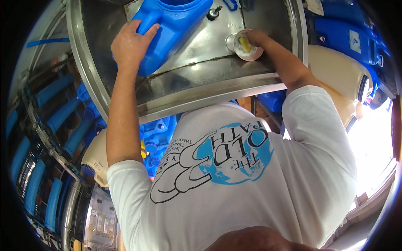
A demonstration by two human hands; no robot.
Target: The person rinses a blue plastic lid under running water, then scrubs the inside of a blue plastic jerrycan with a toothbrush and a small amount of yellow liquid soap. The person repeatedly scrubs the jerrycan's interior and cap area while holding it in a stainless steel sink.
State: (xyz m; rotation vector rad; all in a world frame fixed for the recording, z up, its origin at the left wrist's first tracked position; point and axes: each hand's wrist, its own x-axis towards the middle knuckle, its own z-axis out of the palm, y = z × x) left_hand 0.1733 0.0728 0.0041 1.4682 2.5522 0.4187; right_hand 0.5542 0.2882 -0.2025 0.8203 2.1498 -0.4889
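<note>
A large blue plastic jug [172,31] lies tilted in the stainless steel sink [209,94], its wide round mouth at the top edge of the view. My left hand [132,46], wet with drops and some suds, is closed round the jug's handle. Farther right, my right hand [257,38] reaches into a pale round cup [251,56]. A yellow sponge [244,44] shows in the cup at my right fingertips, with whitish foam about it. My right fingers look closed on the sponge, though the cup's inside partly hides them.
A small black-capped fitting [214,13] and a blue brush [230,4] lie at the sink's far side. Blue jugs [345,39] and cream jugs [335,69] stand to the right. A cream jug [96,157] and a rack of blue tubes [63,121] are on the left.
</note>
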